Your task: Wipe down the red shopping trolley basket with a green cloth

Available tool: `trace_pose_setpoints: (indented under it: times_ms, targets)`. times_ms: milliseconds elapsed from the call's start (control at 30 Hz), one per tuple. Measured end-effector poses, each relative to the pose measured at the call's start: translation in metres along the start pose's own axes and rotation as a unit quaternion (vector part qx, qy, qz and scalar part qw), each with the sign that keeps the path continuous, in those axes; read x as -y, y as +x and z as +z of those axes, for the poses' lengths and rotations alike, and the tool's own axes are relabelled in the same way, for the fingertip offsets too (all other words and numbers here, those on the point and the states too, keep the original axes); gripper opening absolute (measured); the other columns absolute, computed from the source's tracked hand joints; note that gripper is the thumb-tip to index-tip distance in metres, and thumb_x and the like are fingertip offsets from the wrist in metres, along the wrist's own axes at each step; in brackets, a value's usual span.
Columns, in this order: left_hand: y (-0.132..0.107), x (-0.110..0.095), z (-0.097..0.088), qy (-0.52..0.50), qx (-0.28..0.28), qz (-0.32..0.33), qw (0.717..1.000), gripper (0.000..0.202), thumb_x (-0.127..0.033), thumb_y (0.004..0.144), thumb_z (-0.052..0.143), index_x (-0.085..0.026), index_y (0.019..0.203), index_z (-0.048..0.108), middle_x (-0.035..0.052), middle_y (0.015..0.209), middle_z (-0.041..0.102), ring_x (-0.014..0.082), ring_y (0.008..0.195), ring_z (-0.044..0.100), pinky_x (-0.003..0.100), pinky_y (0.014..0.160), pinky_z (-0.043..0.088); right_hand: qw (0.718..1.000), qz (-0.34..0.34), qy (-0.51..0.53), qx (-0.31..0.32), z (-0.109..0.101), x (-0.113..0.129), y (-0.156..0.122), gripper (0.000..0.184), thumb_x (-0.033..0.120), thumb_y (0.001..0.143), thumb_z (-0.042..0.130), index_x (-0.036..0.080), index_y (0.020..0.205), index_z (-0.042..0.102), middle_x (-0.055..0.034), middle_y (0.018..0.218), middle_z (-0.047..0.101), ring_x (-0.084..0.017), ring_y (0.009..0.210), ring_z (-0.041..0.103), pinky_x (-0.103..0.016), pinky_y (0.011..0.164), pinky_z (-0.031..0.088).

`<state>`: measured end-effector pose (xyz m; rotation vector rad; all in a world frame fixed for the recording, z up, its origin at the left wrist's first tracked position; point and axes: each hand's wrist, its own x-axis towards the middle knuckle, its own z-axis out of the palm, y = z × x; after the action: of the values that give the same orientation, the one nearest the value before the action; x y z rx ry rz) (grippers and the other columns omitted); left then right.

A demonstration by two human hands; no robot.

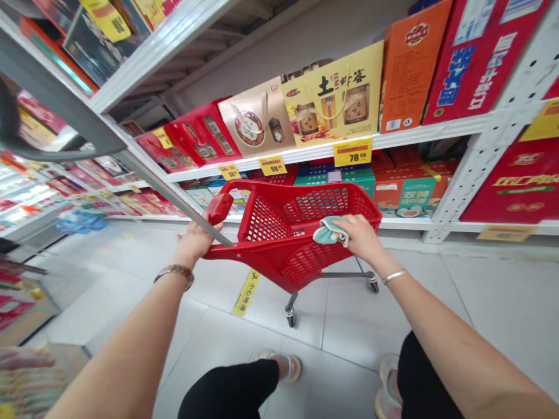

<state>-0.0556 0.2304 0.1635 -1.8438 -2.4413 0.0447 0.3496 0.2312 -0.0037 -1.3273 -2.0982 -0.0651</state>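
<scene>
The left hand (196,237) is closed around the grey metal pole (161,187) of a red plastic shopping trolley (266,224), just beside the red handle piece (218,208), so this grip looks firm. The right hand (360,235) is closed too: its fingers (349,224) pinch a teal cloth (329,231) and press it against the rim of the trolley's mesh basket. The cloth sits at this rim, and a part of it hangs toward the inside. No boxes from the shelves are in the hands, and the cloth is the only loose thing that I can see at the basket.

The trolley stands on its small casters (290,317) on pale floor tiles (375,314), near a yellow floor sticker (246,293). In front of it, white metal shelves (332,148) carry an orange gift box (408,64), a red gift box (480,64) and a yellow gift carton (336,96), with a yellow price tag (352,152) on the shelf edge below them. The trolley is between the person and these shelves. More shelves run along the left side, but they are blurred, so I cannot read their goods.
</scene>
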Motion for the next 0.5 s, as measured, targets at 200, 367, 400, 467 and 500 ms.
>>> trace_pose_setpoints:
  times_ms: [200,367,400,467,500]
  targets:
    - [-0.006,-0.002,0.001,0.017,0.001,-0.022,1.000,0.059,-0.051,0.100,0.034,-0.033,0.155,0.042,0.0103,0.166,0.034,0.0350,0.152,0.033,0.066,0.117,0.032,0.997,-0.061,0.053,0.010,0.030,0.092,0.026,0.049,0.010,0.089,0.056,0.023,0.135,0.065,-0.0110,0.123,0.068,-0.026,0.098,0.054,-0.037,0.089,0.043]
    - [-0.018,-0.001,0.001,0.022,0.007,0.002,1.000,0.051,-0.045,0.101,0.031,-0.037,0.145,0.054,0.0081,0.164,0.040,0.0352,0.153,0.030,0.073,0.115,0.030,0.989,-0.092,0.114,0.018,0.036,0.158,0.041,0.059,0.003,0.086,0.052,0.023,0.141,0.058,-0.0101,0.125,0.065,-0.025,0.104,0.052,-0.036,0.090,0.044]
    - [-0.020,0.000,0.002,0.023,0.003,-0.004,1.000,0.051,-0.045,0.101,0.031,-0.036,0.145,0.055,0.0085,0.164,0.040,0.0358,0.153,0.031,0.074,0.114,0.030,0.987,-0.100,0.126,0.017,0.035,0.168,0.043,0.058,0.004,0.087,0.052,0.023,0.141,0.058,-0.0098,0.126,0.064,-0.025,0.105,0.052,-0.035,0.090,0.044]
    - [-0.025,0.004,0.003,0.020,-0.010,-0.017,1.000,0.052,-0.047,0.101,0.031,-0.035,0.146,0.054,0.0103,0.162,0.043,0.0372,0.149,0.037,0.074,0.113,0.032,0.982,-0.120,0.144,0.016,0.031,0.182,0.043,0.058,0.004,0.088,0.052,0.022,0.143,0.056,-0.0096,0.129,0.062,-0.024,0.108,0.052,-0.035,0.092,0.044]
    - [-0.026,0.007,0.003,0.015,-0.016,-0.022,1.000,0.053,-0.048,0.101,0.031,-0.033,0.147,0.053,0.0117,0.160,0.045,0.0379,0.147,0.041,0.074,0.112,0.033,0.981,-0.132,0.145,0.018,0.029,0.186,0.042,0.059,0.004,0.089,0.051,0.023,0.145,0.054,-0.0095,0.131,0.061,-0.024,0.109,0.052,-0.035,0.093,0.044]
